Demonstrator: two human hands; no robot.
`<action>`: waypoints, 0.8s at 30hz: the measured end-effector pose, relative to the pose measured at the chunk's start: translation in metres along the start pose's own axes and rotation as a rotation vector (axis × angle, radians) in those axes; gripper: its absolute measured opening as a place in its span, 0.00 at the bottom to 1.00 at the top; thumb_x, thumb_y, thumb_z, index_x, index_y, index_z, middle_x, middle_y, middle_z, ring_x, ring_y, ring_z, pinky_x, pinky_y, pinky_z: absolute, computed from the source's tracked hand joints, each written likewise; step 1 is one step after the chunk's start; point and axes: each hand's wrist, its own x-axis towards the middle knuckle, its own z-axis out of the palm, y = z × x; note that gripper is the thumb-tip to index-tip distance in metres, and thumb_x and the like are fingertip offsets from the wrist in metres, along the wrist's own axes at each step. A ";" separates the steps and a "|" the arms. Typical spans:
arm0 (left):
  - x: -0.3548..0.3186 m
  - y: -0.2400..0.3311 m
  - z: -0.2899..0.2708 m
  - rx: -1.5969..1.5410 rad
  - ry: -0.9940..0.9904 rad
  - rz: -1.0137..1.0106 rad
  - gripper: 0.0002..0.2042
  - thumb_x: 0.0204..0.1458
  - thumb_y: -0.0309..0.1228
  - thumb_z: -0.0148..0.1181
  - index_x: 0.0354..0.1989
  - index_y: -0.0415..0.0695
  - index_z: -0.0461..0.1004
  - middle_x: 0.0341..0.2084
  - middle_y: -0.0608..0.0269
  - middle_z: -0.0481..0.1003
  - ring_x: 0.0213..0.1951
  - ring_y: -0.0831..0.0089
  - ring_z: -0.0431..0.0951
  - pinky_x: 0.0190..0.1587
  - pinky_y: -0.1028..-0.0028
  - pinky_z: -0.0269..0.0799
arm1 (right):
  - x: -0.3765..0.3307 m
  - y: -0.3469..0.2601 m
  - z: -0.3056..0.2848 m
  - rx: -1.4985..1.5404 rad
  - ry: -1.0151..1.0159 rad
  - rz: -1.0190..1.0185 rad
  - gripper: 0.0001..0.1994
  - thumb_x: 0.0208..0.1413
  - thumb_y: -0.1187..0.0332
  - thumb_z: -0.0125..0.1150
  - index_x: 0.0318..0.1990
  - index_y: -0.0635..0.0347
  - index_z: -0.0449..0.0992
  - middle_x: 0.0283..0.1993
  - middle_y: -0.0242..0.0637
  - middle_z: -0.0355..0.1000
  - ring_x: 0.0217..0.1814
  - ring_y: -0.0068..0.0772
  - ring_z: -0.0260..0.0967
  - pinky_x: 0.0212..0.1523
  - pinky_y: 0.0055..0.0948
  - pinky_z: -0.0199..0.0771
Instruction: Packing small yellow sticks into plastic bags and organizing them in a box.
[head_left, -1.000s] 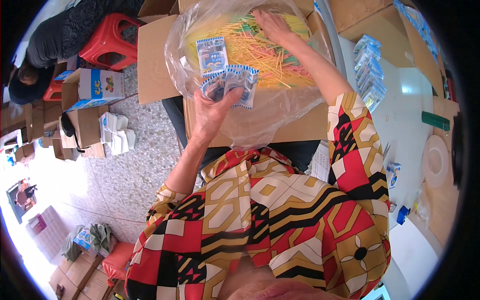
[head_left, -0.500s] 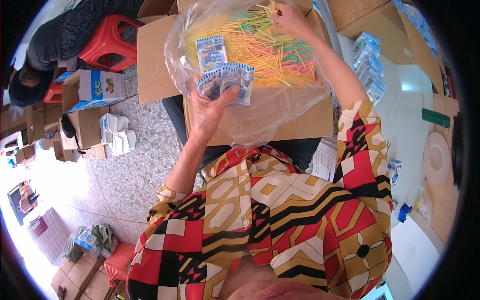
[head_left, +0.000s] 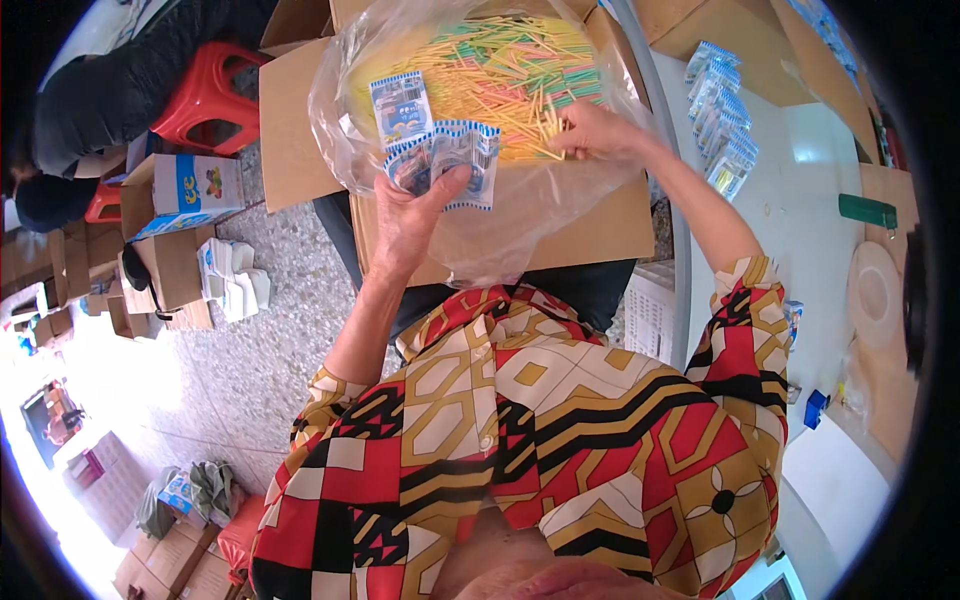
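Observation:
My left hand (head_left: pixel 408 222) is closed on small blue-and-white plastic packets (head_left: pixel 468 160), the thumb pressed across their front. Another such packet (head_left: pixel 400 106) stands up just behind them; whether my fingers also hold it is hidden. Below them lies a heap of thin short sticks (head_left: pixel 500 75) in yellow, green and pink, inside a clear plastic bag (head_left: pixel 500 215) lining an open cardboard box (head_left: pixel 590 215). At the heap's near right side, my right hand (head_left: pixel 600 132) is closed, fingertips pinching a few yellow sticks (head_left: pixel 550 125).
On the white table (head_left: pixel 780 200) to the right lies a row of filled packets (head_left: pixel 722 120), with a green block (head_left: pixel 868 210) farther right. A red stool (head_left: pixel 212 100) and a seated person (head_left: pixel 110 100) are at the far left, near open cartons (head_left: pixel 165 255).
My right hand has come from the heap's far edge toward me, to its near right side, with yellow sticks in its fingers. My left hand keeps its hold on the packets.

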 end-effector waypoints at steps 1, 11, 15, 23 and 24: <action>0.000 0.000 0.001 0.030 -0.003 -0.007 0.12 0.44 0.25 0.63 0.39 0.39 0.75 0.31 0.67 0.76 0.32 0.82 0.74 0.38 0.78 0.71 | -0.003 0.004 0.003 0.003 0.003 -0.001 0.11 0.44 0.65 0.62 0.25 0.64 0.70 0.20 0.31 0.67 0.18 0.16 0.63 0.17 0.18 0.62; 0.005 -0.003 0.007 0.150 -0.064 0.032 0.10 0.44 0.22 0.63 0.37 0.39 0.76 0.30 0.68 0.77 0.31 0.83 0.74 0.36 0.79 0.70 | -0.034 -0.034 -0.006 0.144 0.322 -0.309 0.11 0.51 0.65 0.58 0.36 0.64 0.72 0.24 0.27 0.67 0.22 0.14 0.60 0.23 0.16 0.62; 0.008 -0.007 0.010 0.093 -0.085 0.102 0.09 0.44 0.22 0.63 0.36 0.39 0.76 0.29 0.67 0.77 0.31 0.84 0.74 0.36 0.80 0.70 | -0.062 -0.087 -0.004 0.456 0.539 -0.599 0.09 0.53 0.69 0.57 0.39 0.64 0.72 0.28 0.28 0.68 0.25 0.15 0.61 0.26 0.15 0.63; 0.009 -0.007 0.021 0.096 -0.080 0.113 0.09 0.43 0.21 0.63 0.35 0.38 0.77 0.29 0.69 0.77 0.30 0.84 0.73 0.36 0.81 0.71 | -0.089 -0.120 0.025 0.298 0.551 -0.806 0.08 0.52 0.76 0.56 0.40 0.66 0.70 0.38 0.35 0.69 0.28 0.16 0.63 0.29 0.16 0.66; 0.009 -0.007 0.021 0.095 -0.075 0.114 0.09 0.43 0.21 0.63 0.35 0.38 0.77 0.29 0.69 0.77 0.30 0.84 0.73 0.36 0.81 0.71 | -0.088 -0.121 0.026 0.333 0.518 -0.802 0.08 0.53 0.75 0.56 0.40 0.66 0.71 0.37 0.35 0.69 0.27 0.16 0.62 0.28 0.16 0.65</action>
